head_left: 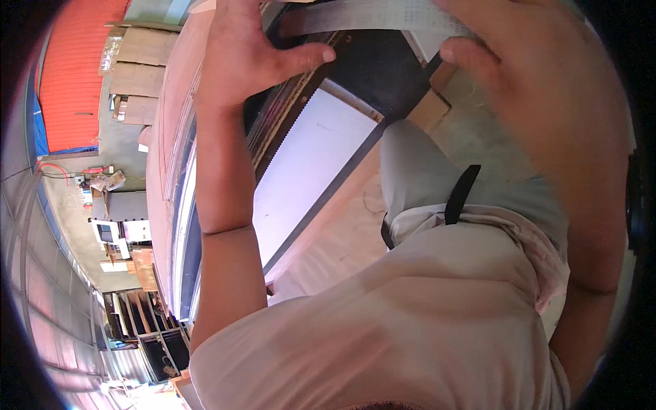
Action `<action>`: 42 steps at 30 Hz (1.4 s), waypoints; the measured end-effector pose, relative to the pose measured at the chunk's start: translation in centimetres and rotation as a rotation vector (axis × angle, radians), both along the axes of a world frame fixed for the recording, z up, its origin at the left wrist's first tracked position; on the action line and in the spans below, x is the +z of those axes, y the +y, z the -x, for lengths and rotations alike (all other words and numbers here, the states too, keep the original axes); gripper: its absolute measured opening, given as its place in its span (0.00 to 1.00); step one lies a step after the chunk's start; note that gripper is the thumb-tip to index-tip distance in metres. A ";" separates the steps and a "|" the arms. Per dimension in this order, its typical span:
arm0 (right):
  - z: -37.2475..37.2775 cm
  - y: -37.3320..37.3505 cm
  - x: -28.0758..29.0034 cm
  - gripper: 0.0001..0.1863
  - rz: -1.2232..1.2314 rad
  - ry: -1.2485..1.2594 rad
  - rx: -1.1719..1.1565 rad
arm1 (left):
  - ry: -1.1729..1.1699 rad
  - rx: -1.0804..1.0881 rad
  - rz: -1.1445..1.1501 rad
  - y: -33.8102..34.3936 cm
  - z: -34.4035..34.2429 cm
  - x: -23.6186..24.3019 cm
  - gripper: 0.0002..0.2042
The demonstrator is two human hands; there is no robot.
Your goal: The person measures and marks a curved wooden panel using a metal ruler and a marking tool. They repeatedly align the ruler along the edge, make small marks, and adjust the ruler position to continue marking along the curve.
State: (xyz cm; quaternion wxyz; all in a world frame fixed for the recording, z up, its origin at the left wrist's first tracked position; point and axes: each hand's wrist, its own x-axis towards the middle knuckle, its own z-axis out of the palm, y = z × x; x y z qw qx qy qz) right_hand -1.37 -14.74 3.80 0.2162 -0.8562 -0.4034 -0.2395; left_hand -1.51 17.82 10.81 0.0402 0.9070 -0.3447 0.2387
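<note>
At the upper edge my left hand (240, 65) has its thumb stretched out to the right; its other fingers are cut off by the picture's edge. A pale translucent strip (379, 17) with fine marks spans the space between my hands. My right hand (512, 65), blurred, has its thumb and forefinger about the strip's right end. Beneath the strip lies a dark flat surface (383, 72). A long white panel (314, 167) with a toothed left edge slants along beside my left forearm, a thin wooden strip (352, 101) at its far end.
A large pinkish curved surface (179, 116) runs left of my left arm. Farther left are stacked cardboard boxes (140, 65), an orange-red corrugated surface (75, 82) and a rack with panels (147, 321). My grey-trousered leg (417, 164) is close to the panel's right side.
</note>
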 end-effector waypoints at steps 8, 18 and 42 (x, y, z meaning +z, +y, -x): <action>2.4 2.3 -0.5 0.20 0.043 0.031 -0.061 | -0.219 -0.054 0.041 -0.1 -1.6 -1.5 0.49; 4.2 4.3 1.5 0.20 0.067 -0.099 -0.261 | -0.255 -0.083 0.151 -0.6 -1.7 -2.0 0.45; 5.0 4.7 5.4 0.18 0.131 -0.193 -0.322 | -0.300 -0.086 0.285 -1.9 -0.6 -2.3 0.40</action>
